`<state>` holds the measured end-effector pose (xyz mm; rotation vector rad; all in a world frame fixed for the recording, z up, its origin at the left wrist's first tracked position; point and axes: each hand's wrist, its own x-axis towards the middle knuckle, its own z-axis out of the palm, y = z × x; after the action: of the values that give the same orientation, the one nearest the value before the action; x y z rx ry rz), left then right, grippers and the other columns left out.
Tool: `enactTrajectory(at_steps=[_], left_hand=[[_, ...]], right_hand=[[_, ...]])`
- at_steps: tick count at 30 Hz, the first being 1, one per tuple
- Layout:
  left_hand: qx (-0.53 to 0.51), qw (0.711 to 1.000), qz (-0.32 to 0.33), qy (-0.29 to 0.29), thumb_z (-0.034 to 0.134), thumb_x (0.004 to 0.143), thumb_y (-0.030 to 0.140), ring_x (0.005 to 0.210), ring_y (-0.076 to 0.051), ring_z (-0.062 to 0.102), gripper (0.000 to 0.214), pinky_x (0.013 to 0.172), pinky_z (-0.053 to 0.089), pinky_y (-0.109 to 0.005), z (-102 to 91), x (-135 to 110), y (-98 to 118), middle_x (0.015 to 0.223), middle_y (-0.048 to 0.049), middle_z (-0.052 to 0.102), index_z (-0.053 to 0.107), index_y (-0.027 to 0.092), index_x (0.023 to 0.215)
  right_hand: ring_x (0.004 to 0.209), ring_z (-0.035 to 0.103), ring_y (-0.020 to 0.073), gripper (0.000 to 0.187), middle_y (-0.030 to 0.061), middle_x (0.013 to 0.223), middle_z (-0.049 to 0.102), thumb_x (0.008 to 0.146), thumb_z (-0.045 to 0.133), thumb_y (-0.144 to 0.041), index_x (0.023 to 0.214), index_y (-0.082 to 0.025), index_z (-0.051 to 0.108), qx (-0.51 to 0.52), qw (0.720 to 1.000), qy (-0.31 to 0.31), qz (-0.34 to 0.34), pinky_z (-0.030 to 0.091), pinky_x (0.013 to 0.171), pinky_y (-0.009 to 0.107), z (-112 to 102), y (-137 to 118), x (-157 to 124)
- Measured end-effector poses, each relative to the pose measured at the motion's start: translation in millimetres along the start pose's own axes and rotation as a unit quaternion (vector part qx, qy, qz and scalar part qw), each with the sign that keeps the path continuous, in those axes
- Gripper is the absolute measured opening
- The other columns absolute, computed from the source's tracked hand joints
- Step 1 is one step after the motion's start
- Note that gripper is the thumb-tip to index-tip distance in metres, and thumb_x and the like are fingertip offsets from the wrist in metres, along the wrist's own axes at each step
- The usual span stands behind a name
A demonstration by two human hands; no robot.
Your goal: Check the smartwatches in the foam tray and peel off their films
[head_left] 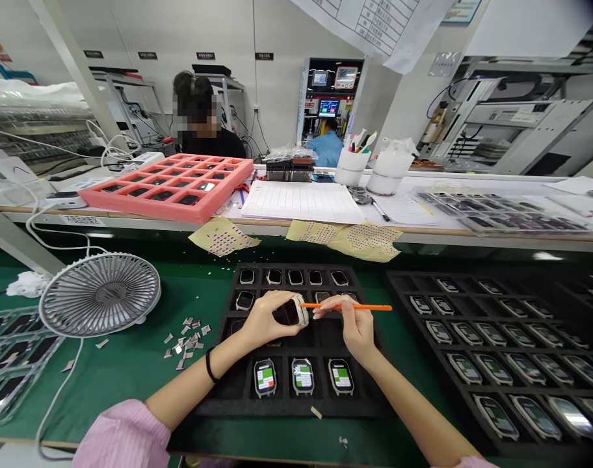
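Two hands of yours meet over the black tray [277, 408]: the left hand [270, 318] has its grip closed around a pale watch [302, 312], raised over the tray's middle, and the right hand [357, 325] pinches an orange stick [379, 307] whose tip reaches the watch's edge. Your hands and left forearm hide part of the tray's middle rows. Nearest you, three lit watches [303, 376] sit side by side in the front row. One pale strip [316, 413] lies by the tray's front edge.

To your left on the green worktop [145, 370], small scraps [192, 341] lie scattered between the tray and a round fan [104, 296], whose white cord [57, 396] runs down toward you. To your right, another tray [437, 374] of watches stands near your forearm. Ahead, yellow sheets [369, 240] hang off the shelf edge [437, 239], and a pink tray [199, 211] rests above.
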<state>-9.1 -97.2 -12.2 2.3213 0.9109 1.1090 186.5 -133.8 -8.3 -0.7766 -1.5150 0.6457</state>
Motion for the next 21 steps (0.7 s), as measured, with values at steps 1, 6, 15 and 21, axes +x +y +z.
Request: enactTrajectory(at_steps=[1, 6, 15, 21], left_hand=[[0.015, 1.000, -0.003, -0.021, 0.073, 0.065, 0.023, 0.097, -0.024, 0.065, 0.039, 0.089, 0.046, -0.037, -0.3, 0, 1, 0.103, -0.0080, 0.071, 0.065, 0.017, 0.104], [0.148, 0.976, -0.007, -0.160, 0.074, 0.064, 0.025, 0.107, -0.028, 0.058, 0.038, 0.093, 0.039, -0.042, -2.3, -2, 6, 0.114, -0.0088, 0.067, 0.066, 0.018, 0.101], [0.187, 0.953, 0.018, -0.239, 0.080, 0.062, 0.042, 0.117, -0.030, 0.049, 0.047, 0.093, 0.040, -0.042, 33.9, 28, 22, 0.124, -0.0118, 0.059, 0.067, 0.014, 0.097], [0.221, 0.942, 0.045, -0.247, 0.073, 0.061, 0.063, 0.110, -0.032, 0.053, 0.065, 0.085, 0.042, -0.041, 49.2, 35, 27, 0.118, -0.0158, 0.060, 0.064, 0.011, 0.100]], right_hand=[[0.067, 0.069, 0.0184, 0.041, 0.0046, 0.070, 0.069, 0.099, 0.034, -0.034, 0.081, -0.020, 0.068, 0.000, 1.000, 0.004, -0.002, 0.056, 0.064, 0.033, -2, 1, 0], [0.068, 0.070, 0.0195, 0.035, 0.0044, 0.077, 0.069, 0.098, 0.035, -0.034, 0.085, -0.020, 0.064, 0.013, 0.992, 0.118, -0.029, 0.057, 0.064, 0.037, -22, 1, 2], [0.076, 0.069, 0.0193, 0.026, 0.0079, 0.088, 0.070, 0.097, 0.038, -0.028, 0.103, -0.020, 0.062, -0.270, 0.962, 0.039, -0.015, 0.056, 0.072, 0.034, -61, 12, -25], [0.068, 0.065, 0.0244, 0.043, 0.0104, 0.075, 0.066, 0.098, 0.023, -0.040, 0.092, -0.017, 0.060, -0.465, 0.878, -0.041, 0.105, 0.050, 0.061, 0.035, -72, 28, -38]])
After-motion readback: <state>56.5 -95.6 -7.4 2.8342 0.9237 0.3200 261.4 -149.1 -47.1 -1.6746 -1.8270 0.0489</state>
